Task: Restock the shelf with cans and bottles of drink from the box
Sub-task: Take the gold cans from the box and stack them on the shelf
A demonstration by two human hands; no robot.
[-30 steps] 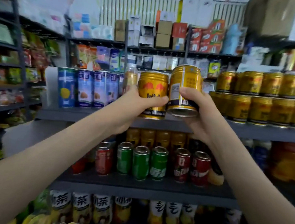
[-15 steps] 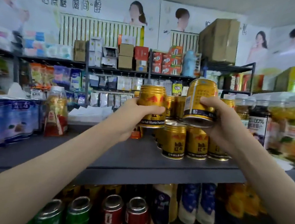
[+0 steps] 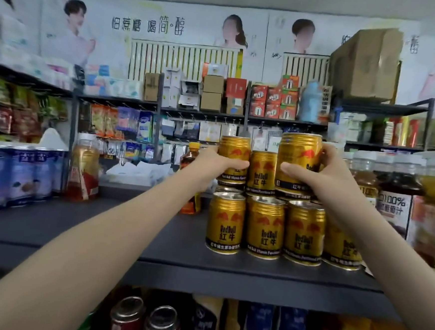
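Ok, mid-placement: left hand (image 3: pixel 211 161) clamped round the left can (image 3: pixel 234 153), right hand (image 3: pixel 322 178) clamped round the right can (image 3: pixel 299 158), both at second-tier height above the bottom row (image 3: pixel 266 228) on the shelf (image 3: pixel 128 230). The stacked can (image 3: pixel 262 172) sits between them. Next move, I'd judge: seat each square on the lids below, then release

Two hands (image 3: pixel 211 164) (image 3: pixel 324 178), one gold can (image 3: pixel 234 148) (image 3: pixel 299 155) each.
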